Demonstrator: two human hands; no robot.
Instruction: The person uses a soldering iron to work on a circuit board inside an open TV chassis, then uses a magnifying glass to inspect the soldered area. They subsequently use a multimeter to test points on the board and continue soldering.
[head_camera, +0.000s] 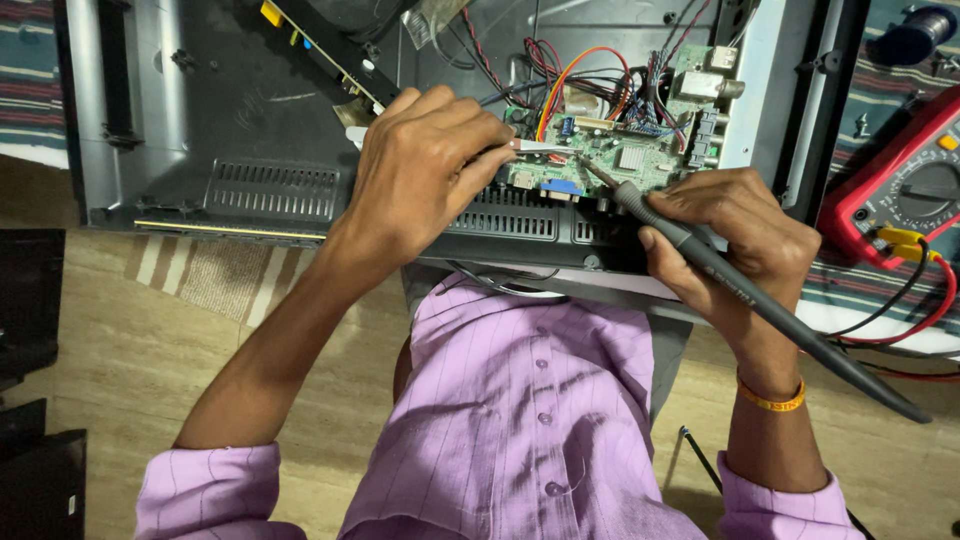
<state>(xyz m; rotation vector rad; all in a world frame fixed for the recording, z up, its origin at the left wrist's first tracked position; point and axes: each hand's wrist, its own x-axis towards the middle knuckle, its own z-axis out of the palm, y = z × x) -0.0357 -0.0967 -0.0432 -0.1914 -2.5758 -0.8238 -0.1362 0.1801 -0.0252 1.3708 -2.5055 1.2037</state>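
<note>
The right hand (745, 240) has its fingers (690, 210) clamped round a dark grey test probe (740, 290), held like a pen, its metal tip touching the green circuit board (620, 150). The probe's long body runs back past the wrist, which wears an orange band (772, 398). The left hand (425, 175) has its fingers (480, 150) pinched together on a slim pale tool (535, 146) that lies flat against the same board; its far end is too small to make out.

The board sits inside the opened back of a flat grey screen chassis (240, 110), with red, orange and black wires (560, 65) looping above it and a slotted vent strip (270, 190) along the near edge. A narrow second board with a yellow part (320, 50) lies slantwise further left.

To the right, a red multimeter (900, 185) rests on a striped cloth (890, 90), with red and black leads (915, 310) plugged into it. Below the chassis lies a pale wood-look floor (120, 350) and a striped mat (200, 270). Dark boxes (30, 400) stand at the left edge. The person wears a lilac striped shirt (520, 420).
</note>
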